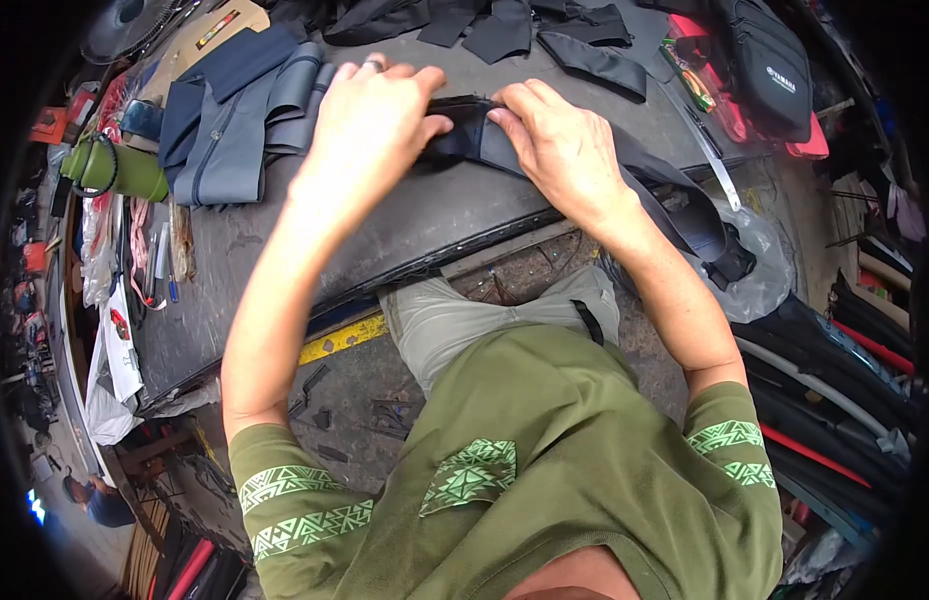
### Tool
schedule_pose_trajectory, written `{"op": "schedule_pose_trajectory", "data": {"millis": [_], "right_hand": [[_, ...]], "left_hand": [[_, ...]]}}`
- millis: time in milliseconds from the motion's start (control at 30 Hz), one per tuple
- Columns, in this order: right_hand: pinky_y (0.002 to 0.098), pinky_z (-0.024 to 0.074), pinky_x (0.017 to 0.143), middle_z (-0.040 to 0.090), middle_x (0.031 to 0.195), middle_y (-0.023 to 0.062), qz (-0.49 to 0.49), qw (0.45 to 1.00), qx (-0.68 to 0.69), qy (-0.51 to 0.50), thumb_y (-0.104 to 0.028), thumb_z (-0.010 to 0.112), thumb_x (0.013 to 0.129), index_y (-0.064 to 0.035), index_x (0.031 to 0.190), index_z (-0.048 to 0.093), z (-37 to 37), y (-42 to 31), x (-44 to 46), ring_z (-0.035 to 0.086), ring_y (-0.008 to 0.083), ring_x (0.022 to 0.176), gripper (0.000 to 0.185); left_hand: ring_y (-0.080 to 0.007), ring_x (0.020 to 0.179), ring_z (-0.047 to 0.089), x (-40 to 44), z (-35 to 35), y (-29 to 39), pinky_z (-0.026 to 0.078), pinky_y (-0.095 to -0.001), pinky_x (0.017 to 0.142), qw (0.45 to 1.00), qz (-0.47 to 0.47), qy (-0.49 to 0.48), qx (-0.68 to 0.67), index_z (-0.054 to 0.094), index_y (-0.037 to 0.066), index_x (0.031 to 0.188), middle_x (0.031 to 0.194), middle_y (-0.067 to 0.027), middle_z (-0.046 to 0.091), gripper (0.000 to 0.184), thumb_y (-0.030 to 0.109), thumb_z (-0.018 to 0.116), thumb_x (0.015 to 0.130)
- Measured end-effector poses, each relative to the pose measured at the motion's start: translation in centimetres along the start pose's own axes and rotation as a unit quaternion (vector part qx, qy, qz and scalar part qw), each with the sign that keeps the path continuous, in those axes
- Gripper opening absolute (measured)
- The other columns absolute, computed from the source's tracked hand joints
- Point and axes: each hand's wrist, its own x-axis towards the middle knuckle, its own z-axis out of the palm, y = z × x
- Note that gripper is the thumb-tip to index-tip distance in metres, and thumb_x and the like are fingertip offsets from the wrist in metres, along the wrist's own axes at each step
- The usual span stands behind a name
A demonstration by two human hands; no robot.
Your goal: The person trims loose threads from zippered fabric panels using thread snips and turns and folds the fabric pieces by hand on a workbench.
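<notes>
A dark fabric strip [472, 140] spans the gap between my two hands over the near part of the black table. My right hand [567, 150] is closed, its thumb and fingers pinching the strip's upper edge. From there the dark material trails right along the table edge. At the strip's other end is my left hand [375, 125], slightly blurred, with a ring on one finger. Its thumb and forefinger are spread apart beside the fabric edge; the other fingertips are partly hidden.
Folded grey-blue fabric pieces [230, 125] lie left, near a green bottle [120, 167]. Black fabric pieces [595, 60] lie at the back. A black Yamaha bag [770, 70], a metal ruler [723, 180] and a plastic bag [770, 265] are on the right. Another person [97, 500] is far left.
</notes>
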Motion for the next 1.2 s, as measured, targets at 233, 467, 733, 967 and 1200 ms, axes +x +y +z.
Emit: {"op": "schedule_pose_trajectory", "data": {"millis": [233, 467, 733, 967, 1200], "right_hand": [[0.0454, 0.0556, 0.069, 0.065, 0.09, 0.0109, -0.033, 0.999, 0.021, -0.016, -0.018, 0.068, 0.095, -0.0056, 0.1, 0.064, -0.4, 0.8, 1.3, 0.068, 0.0358, 0.08, 0.014], [0.0475, 0.0539, 0.073, 0.064, 0.107, 0.0108, 0.017, 0.999, -0.027, -0.002, -0.01, 0.065, 0.094, -0.0079, 0.113, 0.063, 0.2, -1.3, 0.2, 0.07, 0.0341, 0.086, 0.019], [0.0429, 0.0567, 0.077, 0.064, 0.114, 0.0102, -0.023, 0.991, 0.073, 0.106, -0.004, 0.071, 0.088, -0.0087, 0.125, 0.063, 3.0, -0.7, -2.0, 0.069, 0.0319, 0.092, 0.038], [0.037, 0.0595, 0.068, 0.065, 0.098, 0.0065, -0.07, 0.987, 0.14, 0.027, 0.001, 0.078, 0.081, -0.0081, 0.102, 0.07, 1.2, 0.1, -3.3, 0.07, 0.0254, 0.081, 0.025], [0.0329, 0.0595, 0.068, 0.068, 0.092, 0.0057, -0.059, 0.983, 0.172, -0.015, 0.001, 0.079, 0.081, -0.0061, 0.099, 0.072, 0.6, -0.8, -4.3, 0.07, 0.0221, 0.08, 0.021]], "left_hand": [[-0.0354, 0.11, 0.066, -1.0, 2.3, 5.2, 0.056, -0.0439, 0.089, 0.972, -0.096, 0.147, -0.156, 0.066, 0.004, 0.125, 0.114, -0.0149, 0.072, 0.035, 0.019, 0.071, 0.094], [-0.0329, 0.087, 0.071, -1.1, 3.5, 3.7, 0.056, -0.0412, 0.075, 0.96, -0.1, 0.142, -0.219, 0.073, 0.007, 0.104, 0.092, -0.0124, 0.074, 0.015, 0.017, 0.072, 0.094], [-0.0311, 0.085, 0.071, -2.5, 4.0, 3.5, 0.056, -0.0378, 0.074, 0.959, -0.065, 0.142, -0.238, 0.072, 0.007, 0.105, 0.093, -0.0107, 0.073, 0.015, 0.01, 0.074, 0.09], [-0.0227, 0.091, 0.072, -5.7, 5.5, 4.1, 0.057, -0.0342, 0.08, 0.949, -0.017, 0.182, -0.258, 0.073, 0.005, 0.104, 0.098, -0.0056, 0.075, 0.02, 0.003, 0.076, 0.085], [-0.0231, 0.092, 0.072, -7.9, 6.8, 4.8, 0.058, -0.0337, 0.081, 0.936, -0.016, 0.204, -0.287, 0.074, 0.005, 0.104, 0.098, -0.0055, 0.075, 0.029, -0.001, 0.08, 0.077]]}}
